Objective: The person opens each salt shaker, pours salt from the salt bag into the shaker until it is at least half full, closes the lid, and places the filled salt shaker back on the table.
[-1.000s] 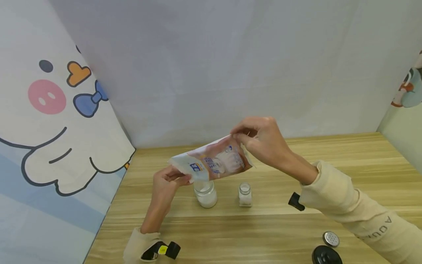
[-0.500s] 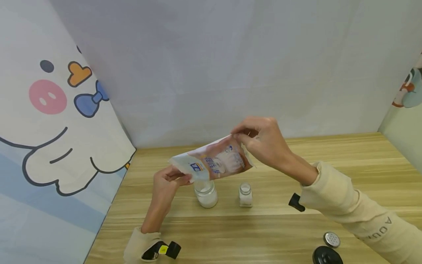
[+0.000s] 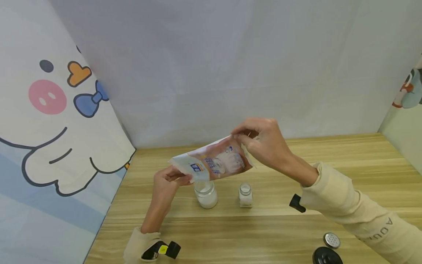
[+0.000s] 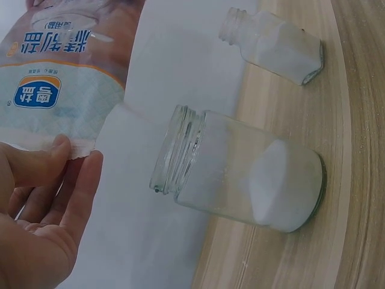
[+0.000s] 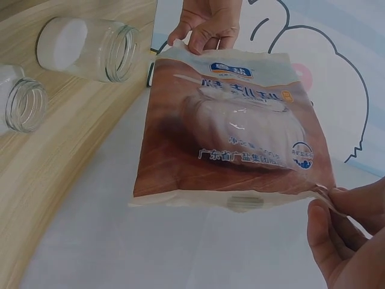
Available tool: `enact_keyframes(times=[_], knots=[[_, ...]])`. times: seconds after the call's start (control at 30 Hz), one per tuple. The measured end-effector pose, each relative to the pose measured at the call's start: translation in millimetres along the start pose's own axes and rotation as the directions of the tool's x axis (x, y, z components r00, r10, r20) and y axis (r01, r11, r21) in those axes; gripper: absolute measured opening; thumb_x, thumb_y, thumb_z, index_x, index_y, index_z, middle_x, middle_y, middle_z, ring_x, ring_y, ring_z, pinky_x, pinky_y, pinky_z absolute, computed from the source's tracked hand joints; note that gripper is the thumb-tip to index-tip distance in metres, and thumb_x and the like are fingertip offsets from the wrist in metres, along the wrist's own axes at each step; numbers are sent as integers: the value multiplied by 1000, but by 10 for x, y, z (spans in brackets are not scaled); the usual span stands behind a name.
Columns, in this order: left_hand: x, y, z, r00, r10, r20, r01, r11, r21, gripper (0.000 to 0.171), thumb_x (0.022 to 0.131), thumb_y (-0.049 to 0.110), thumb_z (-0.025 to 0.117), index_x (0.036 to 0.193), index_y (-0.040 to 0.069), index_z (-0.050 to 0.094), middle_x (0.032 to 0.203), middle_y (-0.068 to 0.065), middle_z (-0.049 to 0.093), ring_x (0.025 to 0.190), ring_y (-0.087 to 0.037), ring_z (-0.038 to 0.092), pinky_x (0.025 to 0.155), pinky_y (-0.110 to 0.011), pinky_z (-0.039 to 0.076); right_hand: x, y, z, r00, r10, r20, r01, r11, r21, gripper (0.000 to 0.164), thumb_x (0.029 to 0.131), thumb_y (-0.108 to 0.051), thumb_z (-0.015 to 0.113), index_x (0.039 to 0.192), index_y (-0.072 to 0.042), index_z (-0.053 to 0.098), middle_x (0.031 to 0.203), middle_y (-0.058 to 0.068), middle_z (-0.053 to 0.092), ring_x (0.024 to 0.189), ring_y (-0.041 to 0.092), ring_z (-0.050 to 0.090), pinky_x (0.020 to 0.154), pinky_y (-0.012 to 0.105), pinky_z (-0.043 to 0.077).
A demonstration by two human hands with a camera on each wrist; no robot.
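Observation:
A printed salt bag is held tilted above the table between both hands. My left hand pinches its pale lower-left corner between thumb and fingers. At the raised far end, my right hand pinches the brown edge's upper corner. Under the bag's left end stands an open round glass jar, with white grains in its lower part in the left wrist view. To its right is a smaller open glass bottle, holding white grains too. The bag partly covers the round jar's mouth in the head view.
A perforated metal shaker lid and a black round lid lie at the front right of the wooden table, near the right sleeve. A plain pale curtain hangs behind the table, and a cartoon-printed sheet on the left.

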State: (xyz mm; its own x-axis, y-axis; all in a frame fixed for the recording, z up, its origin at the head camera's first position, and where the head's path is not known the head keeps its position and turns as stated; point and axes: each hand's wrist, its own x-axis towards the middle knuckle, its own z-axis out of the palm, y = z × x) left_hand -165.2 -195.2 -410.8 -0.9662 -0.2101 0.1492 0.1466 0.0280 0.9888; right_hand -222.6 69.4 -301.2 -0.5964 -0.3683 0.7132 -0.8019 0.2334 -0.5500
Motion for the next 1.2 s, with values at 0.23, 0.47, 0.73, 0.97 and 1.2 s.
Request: enact_keyframes(times=[0.23,0.47,0.73,0.97,1.2], knots=[[2,-4,-7,1000,3,-2,-3,1000,0,19,76,-12,69,95,-12,65,86,-13,69,78,-23,68,69,-38,59,5,-2,18,1000,4,-17,-3,1000,16,15,80,9,65,81,-3,74,77,3,69,62,12,62,56,23,53],[1,-13,-13,1000,0,-5,0,1000,-5,19,76,-12,69,95,-12,65,87,-13,69,78,-23,68,69,-38,59,1,4,47,999,-6,-38,7,1000,26,16,79,11,65,81,-2,74,77,4,69,62,13,62,56,22,53],[-1,-24,-12,1000,-3,-10,3,1000,-2,20,76,-13,69,95,-11,65,87,-13,69,79,-23,68,69,-38,59,-19,21,77,997,-32,-64,34,999,25,15,78,12,65,81,-1,73,76,5,69,63,12,62,56,20,53],[3,-45,-22,1000,-12,-10,12,1000,7,20,76,-12,69,96,-11,65,88,-14,69,79,-23,68,70,-40,59,-34,27,104,995,-57,-77,60,998,26,15,79,12,64,82,0,72,77,4,69,65,12,62,58,20,53],[-1,-47,-25,1000,-16,-7,16,1000,6,20,76,-12,70,96,-11,65,88,-14,69,79,-24,68,69,-38,59,-50,32,123,994,-70,-85,73,997,37,15,81,11,65,83,-1,73,79,3,69,66,12,62,60,20,53]])
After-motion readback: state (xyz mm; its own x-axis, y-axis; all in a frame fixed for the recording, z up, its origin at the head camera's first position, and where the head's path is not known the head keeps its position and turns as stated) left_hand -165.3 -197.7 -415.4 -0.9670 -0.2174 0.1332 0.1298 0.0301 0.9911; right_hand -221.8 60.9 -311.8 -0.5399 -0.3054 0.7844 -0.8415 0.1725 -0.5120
